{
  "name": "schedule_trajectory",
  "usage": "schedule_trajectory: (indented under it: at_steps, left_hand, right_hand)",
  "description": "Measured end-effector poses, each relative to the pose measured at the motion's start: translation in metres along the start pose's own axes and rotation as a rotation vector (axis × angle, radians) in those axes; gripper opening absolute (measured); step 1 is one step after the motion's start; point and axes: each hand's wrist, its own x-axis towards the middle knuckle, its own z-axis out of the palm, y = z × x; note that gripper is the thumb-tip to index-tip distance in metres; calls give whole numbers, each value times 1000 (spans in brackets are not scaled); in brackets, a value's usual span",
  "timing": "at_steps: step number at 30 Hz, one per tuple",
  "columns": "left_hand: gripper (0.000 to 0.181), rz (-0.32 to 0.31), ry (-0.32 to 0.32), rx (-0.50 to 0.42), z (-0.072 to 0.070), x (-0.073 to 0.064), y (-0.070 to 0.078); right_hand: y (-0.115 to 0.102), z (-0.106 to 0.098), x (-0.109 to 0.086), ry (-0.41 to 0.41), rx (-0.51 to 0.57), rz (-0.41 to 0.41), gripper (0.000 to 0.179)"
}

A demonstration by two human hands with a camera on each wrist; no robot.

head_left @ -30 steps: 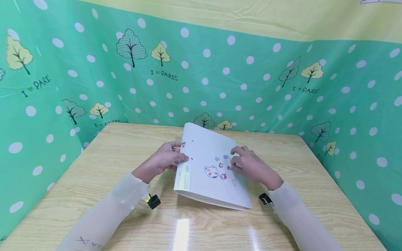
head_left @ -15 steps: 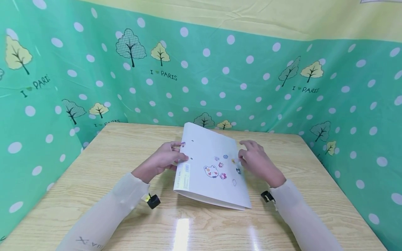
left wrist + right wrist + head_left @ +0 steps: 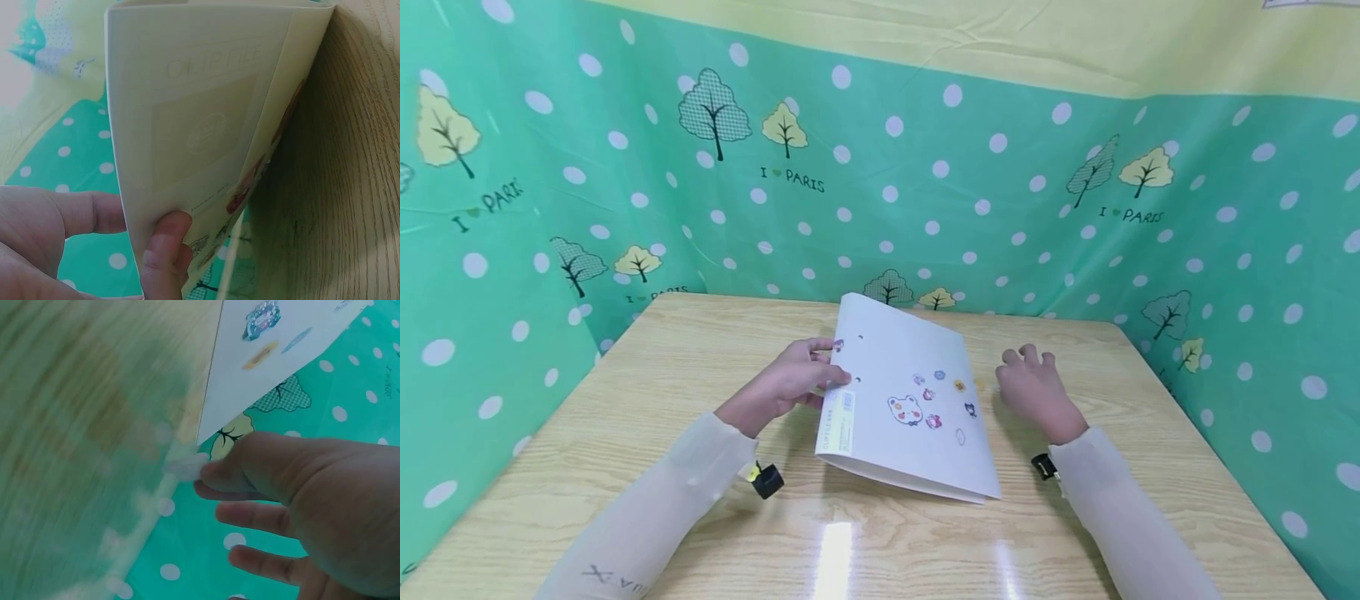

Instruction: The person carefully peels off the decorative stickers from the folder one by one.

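Observation:
A white clip file folder (image 3: 902, 425) stands partly raised on the table, its spine toward the left and small cartoon stickers (image 3: 932, 421) on its cover. My left hand (image 3: 790, 379) grips the folder by its spine. The left wrist view shows the thumb on one side of the folder (image 3: 187, 125) and other fingers behind it. To the right of the folder, apart from it, is my right hand (image 3: 1033, 392). Between its thumb and index finger it pinches a small, whitish, see-through piece (image 3: 187, 467), too blurred to identify. The other fingers are spread and bent.
The wooden table (image 3: 700, 333) is bordered by a green dotted cloth (image 3: 880, 167) at the back and sides. A bright light reflection lies on the front of the tabletop.
My right hand has moved off the folder's cover to the right, uncovering a yellow and a dark sticker near its right edge. My left hand and the folder stay in place.

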Motion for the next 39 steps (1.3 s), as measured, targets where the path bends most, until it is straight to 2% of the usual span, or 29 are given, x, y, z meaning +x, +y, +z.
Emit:
schedule_trajectory:
  at_steps: [4,10,21,26,31,39]
  left_hand:
    - [67,7,-11,-6,0,0,0]
    - [67,3,-12,-13,0,-1,0]
    - [67,6,-9,-7,0,0,1]
    - [66,5,-12,-14,0,-1,1]
    - [67,3,-6,-18,1,-1,1]
    - [68,6,-9,-13,1,-1,2]
  right_hand:
    - [-2,0,0,-47,50,-38,15]
    - [-3,-1,0,-126,203,-41,19]
    - [-6,-3,0,-39,221,-59,22]
    - [-11,-4,1,-71,292,-66,8]
    - [-19,-8,1,-95,353,-94,5]
    - [-29,-12,1,-114,361,-115,10]
